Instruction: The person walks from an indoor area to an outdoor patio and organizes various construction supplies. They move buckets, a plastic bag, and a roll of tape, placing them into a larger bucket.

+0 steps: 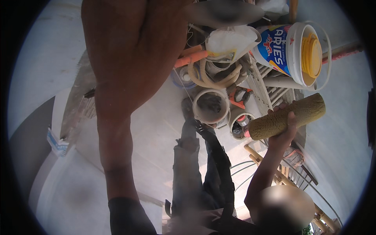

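Own left hand is raised at far centre, close to the lens and blurred, so I cannot tell if it's open or closed. Right hand is not in view. Olive-brown fuzzy paint roller sleeve is at right, gripped and held up by a co-worker's hand. White plastic bucket with yellow lid is just beyond it. Best handling: take the sleeve's free right end, grip firmly across the nap, and stay clear of the bucket.

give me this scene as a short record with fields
view: looking steeply down from a height
left hand: close to the camera, blurred, grip not readable
right hand: not in view
other person: stands below, hand raised, gripping a paint roller
bucket: white, yellow lid, lying on its side
floor clutter: round pails, coiled hose, white bag
wall: pale, at left
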`<action>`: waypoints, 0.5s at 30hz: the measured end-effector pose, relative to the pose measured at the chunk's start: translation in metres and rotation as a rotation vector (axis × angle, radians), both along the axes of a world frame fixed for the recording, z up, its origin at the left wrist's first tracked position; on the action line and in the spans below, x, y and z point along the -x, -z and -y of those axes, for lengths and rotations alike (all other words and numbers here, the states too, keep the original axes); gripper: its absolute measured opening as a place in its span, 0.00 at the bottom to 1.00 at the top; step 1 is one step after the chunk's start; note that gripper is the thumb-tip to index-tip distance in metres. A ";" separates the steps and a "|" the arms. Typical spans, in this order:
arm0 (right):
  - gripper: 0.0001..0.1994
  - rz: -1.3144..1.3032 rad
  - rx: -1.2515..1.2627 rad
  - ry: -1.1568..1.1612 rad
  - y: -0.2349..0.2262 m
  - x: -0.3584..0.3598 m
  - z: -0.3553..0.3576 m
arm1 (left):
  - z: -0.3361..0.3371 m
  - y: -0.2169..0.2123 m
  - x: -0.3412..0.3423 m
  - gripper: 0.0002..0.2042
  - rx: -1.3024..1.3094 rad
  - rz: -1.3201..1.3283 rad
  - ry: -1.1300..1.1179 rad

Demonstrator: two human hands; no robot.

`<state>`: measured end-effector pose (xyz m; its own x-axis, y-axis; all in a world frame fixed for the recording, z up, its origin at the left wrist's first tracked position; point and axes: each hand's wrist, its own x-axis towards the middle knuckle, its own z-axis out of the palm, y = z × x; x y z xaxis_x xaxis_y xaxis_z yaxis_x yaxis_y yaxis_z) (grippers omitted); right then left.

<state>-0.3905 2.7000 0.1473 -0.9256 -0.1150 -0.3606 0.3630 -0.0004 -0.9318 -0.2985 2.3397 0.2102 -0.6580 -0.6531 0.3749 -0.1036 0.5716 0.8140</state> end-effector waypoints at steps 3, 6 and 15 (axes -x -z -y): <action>0.27 -0.070 -0.059 -0.094 0.008 -0.009 -0.003 | 0.036 -0.025 0.054 0.23 0.068 -0.121 -0.271; 0.28 -0.050 -0.174 -0.169 0.014 -0.013 -0.001 | 0.064 -0.011 0.075 0.25 -0.115 -0.074 -0.194; 0.35 -0.406 -0.040 -0.247 0.033 -0.002 0.096 | 0.021 0.051 -0.013 0.19 -0.262 -0.084 -0.158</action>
